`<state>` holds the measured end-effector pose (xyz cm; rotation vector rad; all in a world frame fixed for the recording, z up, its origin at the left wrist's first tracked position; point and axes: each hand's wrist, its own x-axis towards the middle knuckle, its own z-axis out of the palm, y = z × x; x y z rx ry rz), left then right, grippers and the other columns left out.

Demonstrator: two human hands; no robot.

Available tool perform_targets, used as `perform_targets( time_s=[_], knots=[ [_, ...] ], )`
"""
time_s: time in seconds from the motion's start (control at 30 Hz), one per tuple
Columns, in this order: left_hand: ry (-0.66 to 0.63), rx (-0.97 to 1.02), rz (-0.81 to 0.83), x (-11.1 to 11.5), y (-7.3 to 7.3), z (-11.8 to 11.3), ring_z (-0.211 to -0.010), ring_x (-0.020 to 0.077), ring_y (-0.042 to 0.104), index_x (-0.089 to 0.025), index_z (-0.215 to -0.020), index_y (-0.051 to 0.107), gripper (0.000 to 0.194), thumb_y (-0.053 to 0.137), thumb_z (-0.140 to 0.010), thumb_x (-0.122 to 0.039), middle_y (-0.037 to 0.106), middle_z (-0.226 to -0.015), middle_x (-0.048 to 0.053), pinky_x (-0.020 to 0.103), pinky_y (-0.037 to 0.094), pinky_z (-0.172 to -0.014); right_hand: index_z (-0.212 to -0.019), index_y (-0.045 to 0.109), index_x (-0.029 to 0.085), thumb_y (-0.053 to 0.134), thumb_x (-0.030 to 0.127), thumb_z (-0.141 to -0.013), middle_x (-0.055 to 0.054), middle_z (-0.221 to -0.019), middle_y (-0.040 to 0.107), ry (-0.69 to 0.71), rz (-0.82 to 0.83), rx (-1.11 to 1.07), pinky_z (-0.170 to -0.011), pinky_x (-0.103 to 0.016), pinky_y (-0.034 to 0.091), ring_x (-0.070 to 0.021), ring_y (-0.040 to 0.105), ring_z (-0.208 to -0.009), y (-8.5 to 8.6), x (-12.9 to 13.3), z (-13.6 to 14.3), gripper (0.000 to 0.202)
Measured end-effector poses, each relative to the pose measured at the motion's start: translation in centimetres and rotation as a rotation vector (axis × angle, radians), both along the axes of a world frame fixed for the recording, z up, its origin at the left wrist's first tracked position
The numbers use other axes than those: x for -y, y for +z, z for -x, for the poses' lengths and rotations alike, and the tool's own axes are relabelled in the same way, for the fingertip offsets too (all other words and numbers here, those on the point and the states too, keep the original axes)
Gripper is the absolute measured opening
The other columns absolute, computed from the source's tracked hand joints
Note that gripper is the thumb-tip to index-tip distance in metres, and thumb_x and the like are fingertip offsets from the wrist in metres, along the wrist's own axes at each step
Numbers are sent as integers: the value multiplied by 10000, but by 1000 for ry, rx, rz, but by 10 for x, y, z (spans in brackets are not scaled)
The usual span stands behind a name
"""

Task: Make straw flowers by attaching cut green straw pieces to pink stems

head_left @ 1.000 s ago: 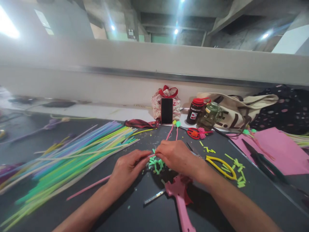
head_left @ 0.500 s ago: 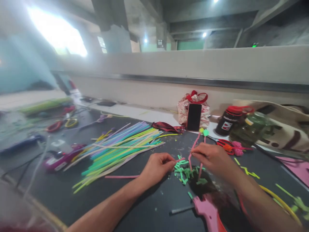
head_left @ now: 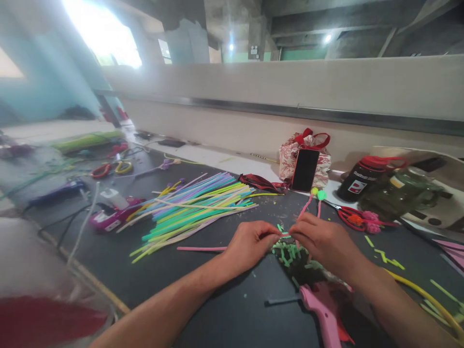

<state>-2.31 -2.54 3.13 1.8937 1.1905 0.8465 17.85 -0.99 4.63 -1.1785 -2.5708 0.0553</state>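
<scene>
My left hand (head_left: 255,241) pinches one end of a pink pipe cleaner (head_left: 203,249), whose long part lies out to the left under my wrist. Close beside it, my right hand (head_left: 317,237) has its fingers closed on a pink stem; its fingertips nearly meet the left ones. Two pink stems rise behind the right hand, tipped with a yellow ball (head_left: 314,192) and a green ball (head_left: 322,195). Short green pieces (head_left: 288,253) lie in a pile just below the fingertips. A pink glue gun (head_left: 321,309) rests in front of the pile.
Many colored pipe cleaners (head_left: 195,212) spread left of centre. A phone (head_left: 305,170) leans on a patterned bag (head_left: 288,157). Scissors (head_left: 350,216), a black bottle (head_left: 357,182) and a green jug (head_left: 395,195) stand or lie right. A purple power strip (head_left: 116,217) is left.
My right hand has come down and left to meet my left hand, and its fingers have closed further. The view has shifted, so the table's things appear farther right.
</scene>
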Motion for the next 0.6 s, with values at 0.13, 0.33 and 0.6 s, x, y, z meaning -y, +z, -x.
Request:
perform_targets(
  time_s=[0.13,0.33,0.6],
  knots=[
    [23,-22,-43,0,1,1,-736,127,586,-187,-880,691,265,471,-794,-308,684,-859,17,198,404,-688,-858,600,206,398,240,-900,-17,-828,563,-15,25,14,-663,-248,390,-143,571,-737,1,1,-2,209],
    [3,-28,-11,2,-3,-3,-680,119,580,-186,-851,688,254,468,-785,-294,681,-765,1,194,402,-639,-874,602,231,417,262,-897,1,-841,565,-41,85,49,-654,-234,383,-134,571,-756,0,2,5,189],
    [51,72,199,-9,-17,8,-515,86,505,-155,-870,647,272,477,-754,-333,602,-643,-4,181,363,-466,-704,655,224,515,154,-766,-21,-779,591,-74,166,220,-576,-244,348,-179,566,-745,-16,-20,-16,168]
  ],
)
